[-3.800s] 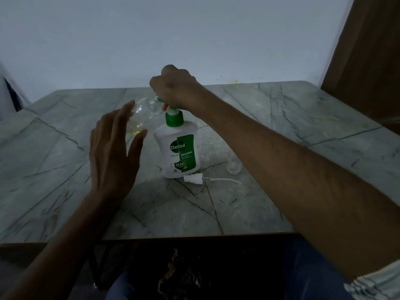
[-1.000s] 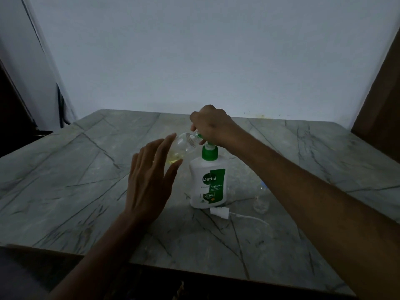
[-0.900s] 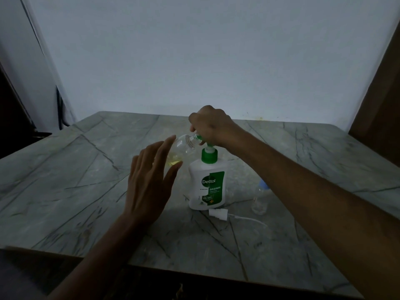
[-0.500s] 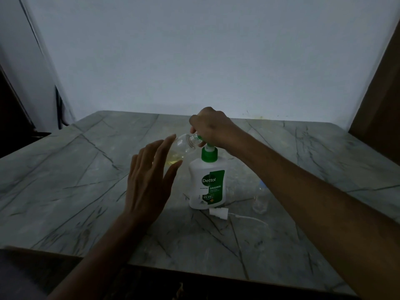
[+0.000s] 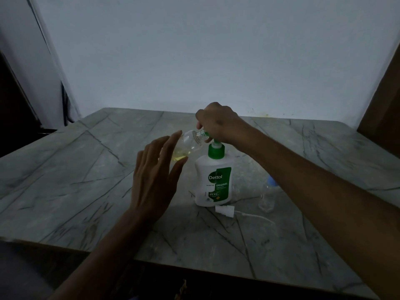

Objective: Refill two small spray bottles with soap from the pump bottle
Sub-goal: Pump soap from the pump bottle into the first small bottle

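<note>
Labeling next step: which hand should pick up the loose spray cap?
Right. The right hand only presses the pump bottle; the spray cap lies below it. The left hand holds the tilted, uncapped spray bottle.

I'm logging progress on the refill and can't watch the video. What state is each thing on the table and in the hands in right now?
Pump bottle: upright on the table, pump head under the right hand.
Clear spray bottle: uncapped, tilted, neck at the pump spout, some yellow soap inside.
Second spray bottle: upright, blue cap on, partly hidden by the forearm.
White spray head: off, lying on the table.
Left hand: fingers spread around the tilted bottle.
Right hand: closed over the pump.
</note>
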